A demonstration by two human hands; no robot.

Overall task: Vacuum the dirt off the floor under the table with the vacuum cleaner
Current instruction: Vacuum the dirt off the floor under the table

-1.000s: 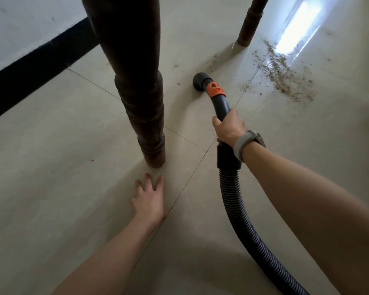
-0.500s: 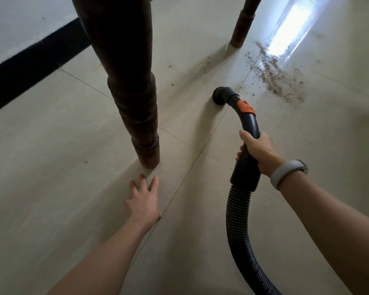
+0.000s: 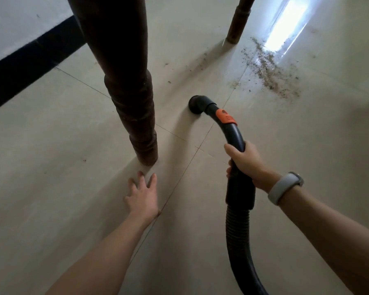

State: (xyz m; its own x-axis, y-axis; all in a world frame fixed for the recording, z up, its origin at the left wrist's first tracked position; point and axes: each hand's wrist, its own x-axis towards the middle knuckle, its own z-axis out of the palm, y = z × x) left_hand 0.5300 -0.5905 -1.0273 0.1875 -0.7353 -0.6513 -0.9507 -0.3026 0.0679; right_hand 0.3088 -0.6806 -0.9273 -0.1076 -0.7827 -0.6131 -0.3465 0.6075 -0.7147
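Head cam: nozzle down on bare tile, main dirt not touched yet

Right hand (image 3: 246, 165) wraps the vacuum handle (image 3: 234, 135), nozzle (image 3: 197, 104) w/ its mouth to the floor; left hand (image 3: 143, 198) flat on the tile, fingers spread, just short of the near table leg (image 3: 134, 107). Dirt pile (image 3: 271, 73) sits at 1 o'clock from the nozzle, well apart, by the far leg (image 3: 238, 22). Risk imo: a fast sweep could scatter grit, or the hose (image 3: 239, 235) catches the near leg.
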